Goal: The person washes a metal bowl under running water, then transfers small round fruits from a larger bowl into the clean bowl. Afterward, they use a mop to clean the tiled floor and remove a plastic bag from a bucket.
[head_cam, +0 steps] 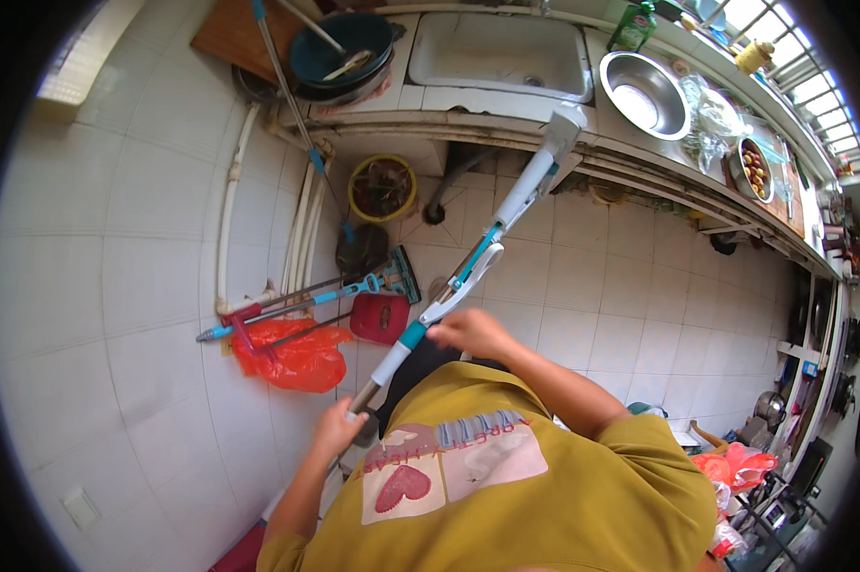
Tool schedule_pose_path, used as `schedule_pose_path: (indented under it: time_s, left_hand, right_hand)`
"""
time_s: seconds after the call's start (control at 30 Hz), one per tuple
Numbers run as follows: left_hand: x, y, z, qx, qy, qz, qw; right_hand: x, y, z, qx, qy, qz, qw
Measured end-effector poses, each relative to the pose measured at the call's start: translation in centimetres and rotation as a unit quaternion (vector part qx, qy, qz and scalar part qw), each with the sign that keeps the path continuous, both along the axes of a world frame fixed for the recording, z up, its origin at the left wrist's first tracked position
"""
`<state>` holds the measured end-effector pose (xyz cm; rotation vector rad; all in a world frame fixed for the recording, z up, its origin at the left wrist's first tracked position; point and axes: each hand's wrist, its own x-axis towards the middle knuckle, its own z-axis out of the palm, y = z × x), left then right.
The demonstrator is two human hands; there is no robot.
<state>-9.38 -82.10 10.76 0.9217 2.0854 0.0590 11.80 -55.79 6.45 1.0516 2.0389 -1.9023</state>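
A mop (473,264) with a white and teal wringing mechanism runs diagonally before me, its grey-white head (564,132) raised at the front edge of the sink counter. Near the lower end of its metal pole, my left hand (338,427) is closed around the shaft. My right hand (469,333) has curled fingers right beside the teal collar (413,334); whether they touch or grip the mop cannot be told. The mop's lever (481,268) lies just above that hand.
A white sink (501,53), a steel basin (644,96) and a bowl of fruit (753,170) line the counter. Below are a yellow-rimmed bin (382,187), a red dustpan (380,316), a squeegee-like tool (403,275) and a red plastic bag (294,361). Another pole (287,86) leans at the left.
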Motion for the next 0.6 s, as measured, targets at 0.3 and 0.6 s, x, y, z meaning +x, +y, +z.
schedule_pose_path:
  time_s: [0.3, 0.6]
  left_hand:
    - [4.4, 7.8, 1.7, 0.126, -0.158, 0.055, 0.978]
    - [1.1, 22.4, 5.5, 0.107, -0.429, 0.204, 0.874]
  right_hand:
    - [1.2, 17.4, 6.8, 0.462, 0.14, -0.16, 0.861]
    - [-0.6, 35.0, 6.9, 0.185, 0.135, -0.154, 0.961]
